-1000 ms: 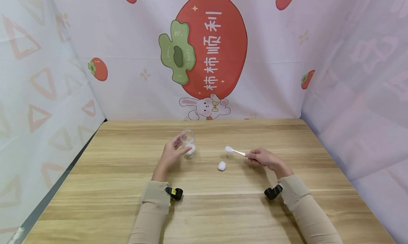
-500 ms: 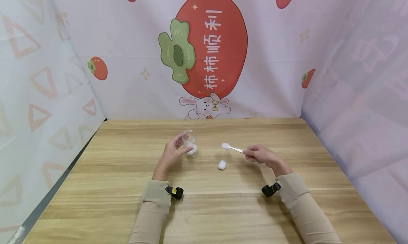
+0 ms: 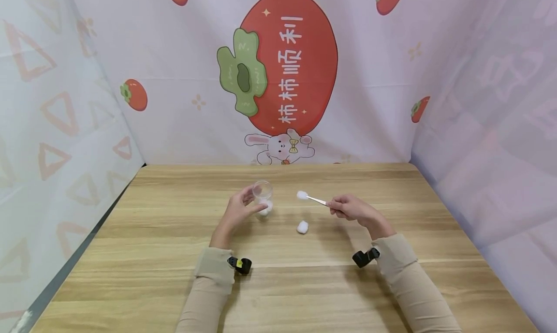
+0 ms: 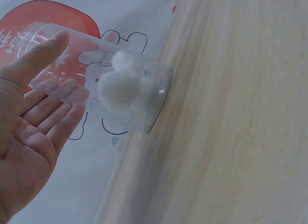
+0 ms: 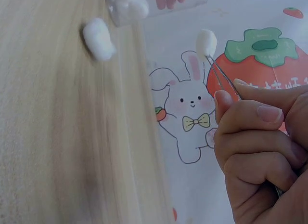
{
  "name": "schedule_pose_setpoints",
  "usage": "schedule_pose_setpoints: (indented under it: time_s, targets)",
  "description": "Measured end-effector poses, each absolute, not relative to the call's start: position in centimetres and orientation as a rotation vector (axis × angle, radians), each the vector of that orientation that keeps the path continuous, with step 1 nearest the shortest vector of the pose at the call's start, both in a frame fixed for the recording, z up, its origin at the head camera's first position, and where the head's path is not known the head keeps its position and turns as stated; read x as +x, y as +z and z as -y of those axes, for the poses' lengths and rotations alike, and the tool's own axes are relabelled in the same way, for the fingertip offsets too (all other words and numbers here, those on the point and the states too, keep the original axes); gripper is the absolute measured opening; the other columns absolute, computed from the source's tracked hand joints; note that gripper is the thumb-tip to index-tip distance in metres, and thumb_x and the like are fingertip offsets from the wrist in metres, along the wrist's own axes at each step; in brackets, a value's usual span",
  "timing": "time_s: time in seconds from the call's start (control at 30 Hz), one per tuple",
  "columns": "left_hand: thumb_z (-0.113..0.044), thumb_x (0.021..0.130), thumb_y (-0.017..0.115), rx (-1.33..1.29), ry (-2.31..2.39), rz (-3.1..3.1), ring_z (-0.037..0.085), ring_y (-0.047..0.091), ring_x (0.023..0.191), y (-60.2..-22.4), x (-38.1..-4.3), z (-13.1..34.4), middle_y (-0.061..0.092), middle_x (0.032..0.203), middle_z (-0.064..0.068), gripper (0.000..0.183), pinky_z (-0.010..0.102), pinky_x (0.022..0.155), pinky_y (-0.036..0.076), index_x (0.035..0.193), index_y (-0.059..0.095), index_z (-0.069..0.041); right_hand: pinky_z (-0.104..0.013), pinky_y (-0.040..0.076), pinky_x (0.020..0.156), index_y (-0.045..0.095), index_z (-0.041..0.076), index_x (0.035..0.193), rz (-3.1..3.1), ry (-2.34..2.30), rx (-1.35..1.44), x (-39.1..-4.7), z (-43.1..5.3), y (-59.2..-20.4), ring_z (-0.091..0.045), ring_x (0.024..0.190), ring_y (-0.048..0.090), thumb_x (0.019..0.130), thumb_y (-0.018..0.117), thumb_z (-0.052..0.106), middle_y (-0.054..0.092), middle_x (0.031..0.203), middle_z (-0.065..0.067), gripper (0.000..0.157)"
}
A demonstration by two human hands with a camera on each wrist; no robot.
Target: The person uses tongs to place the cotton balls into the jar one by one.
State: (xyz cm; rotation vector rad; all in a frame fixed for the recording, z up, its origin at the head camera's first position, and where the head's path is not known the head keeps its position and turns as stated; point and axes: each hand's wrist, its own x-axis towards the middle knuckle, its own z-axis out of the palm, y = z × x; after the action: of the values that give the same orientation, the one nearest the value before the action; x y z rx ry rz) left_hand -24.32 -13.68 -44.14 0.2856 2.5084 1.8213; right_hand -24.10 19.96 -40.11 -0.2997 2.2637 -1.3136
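Around a clear, lidless jar (image 3: 263, 190) my left hand (image 3: 236, 211) curls its thumb and fingers. The jar stands upright, and several white cotton balls (image 4: 120, 86) lie at its bottom in the left wrist view. My right hand (image 3: 354, 210) holds metal tweezers (image 3: 318, 200), their tips pinching a cotton ball (image 5: 206, 43) above the table, right of the jar. Another cotton ball (image 3: 302, 227) lies on the wood between the two hands, nearer to me. The back end of the tweezers is mostly hidden in the right palm.
The wooden table (image 3: 278, 294) reaches back to a white cloth backdrop (image 3: 174, 125) printed with persimmons and a rabbit. More cloth hangs along the left and right sides. A small black camera sits on each wrist.
My right hand has carried the tweezers and their cotton ball leftward and slightly away from me, closer to the jar. The left hand and jar have shifted a little right.
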Motion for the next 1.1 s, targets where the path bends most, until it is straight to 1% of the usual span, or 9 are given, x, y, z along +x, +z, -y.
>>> schedule_pose_setpoints:
  time_s: [0.2,0.53,0.87,1.1]
  targets:
    - [-0.015,0.078,0.08,0.298,1.796,-2.514,0.036,0.052,0.132,-44.1,-24.3,13.5,0.055,0.138,0.022,0.07,0.042,0.116,0.043,0.138,0.047,-0.003,-0.013,0.021,0.043,0.053,0.009,0.077,-2.249,-1.331,-0.298,-24.1,-19.5,-39.5,-0.001,0.047,0.028,0.102,0.046,0.022,0.04,0.057,0.01,0.029]
    - [-0.015,0.079,0.079,0.315,1.747,-2.544,0.036,0.053,0.131,-44.2,-24.3,13.6,0.056,0.138,0.023,0.068,0.041,0.115,0.045,0.137,0.048,0.0,-0.015,0.02,0.043,0.051,0.0,0.08,-2.246,-1.327,-0.367,-24.3,-19.0,-38.9,-0.002,0.046,0.025,0.102,0.045,0.021,0.036,0.055,0.009,0.031]
    - [-0.015,0.079,0.079,0.314,1.748,-2.53,0.035,0.052,0.132,-44.4,-24.4,13.7,0.055,0.141,0.02,0.069,0.04,0.115,0.044,0.139,0.047,-0.001,-0.014,0.02,0.044,0.053,0.007,0.077,-2.256,-1.343,-0.374,-24.4,-18.2,-38.1,-0.002,0.049,0.026,0.102,0.046,0.021,0.038,0.058,0.009,0.029]
    - [-0.017,0.079,0.079,0.326,1.743,-2.538,0.036,0.053,0.131,-44.4,-24.4,13.7,0.054,0.141,0.021,0.07,0.041,0.114,0.045,0.139,0.047,-0.001,-0.014,0.02,0.043,0.052,0.001,0.079,-2.254,-1.36,-0.391,-24.5,-17.8,-37.4,-0.002,0.048,0.027,0.102,0.046,0.02,0.037,0.056,0.01,0.03]
